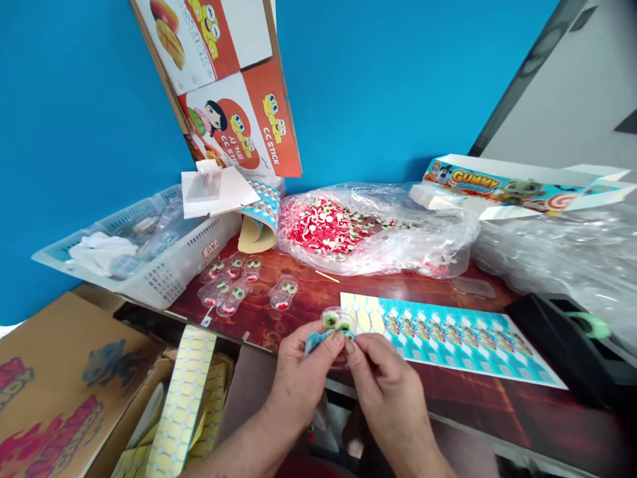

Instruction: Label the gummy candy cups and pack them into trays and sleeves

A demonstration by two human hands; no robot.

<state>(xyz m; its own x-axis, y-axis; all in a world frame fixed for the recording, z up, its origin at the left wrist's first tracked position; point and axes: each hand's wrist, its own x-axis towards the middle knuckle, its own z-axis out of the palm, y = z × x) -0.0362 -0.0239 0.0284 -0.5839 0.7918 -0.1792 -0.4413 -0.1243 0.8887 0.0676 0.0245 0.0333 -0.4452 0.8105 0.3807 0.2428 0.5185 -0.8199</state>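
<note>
Both my hands meet at the table's front edge around one small clear candy pack (338, 323) with green eyes. My left hand (301, 375) pinches it together with a blue sticker at its lower left. My right hand (383, 382) pinches the pack's lower right side. Just beyond lies a long blue sticker sheet (448, 338), with several spots peeled bare at its left end. Several finished clear packs (233, 282) lie to the left on the red-brown table (522, 411).
A clear bag of red and white candies (368, 229) sits behind. A white basket (149, 259) stands at left, a black tape dispenser (572, 345) at right. A Gummy box (507, 186) and printed cartons lean at the blue wall. Used yellow backing sheets (184, 392) fill a carton below.
</note>
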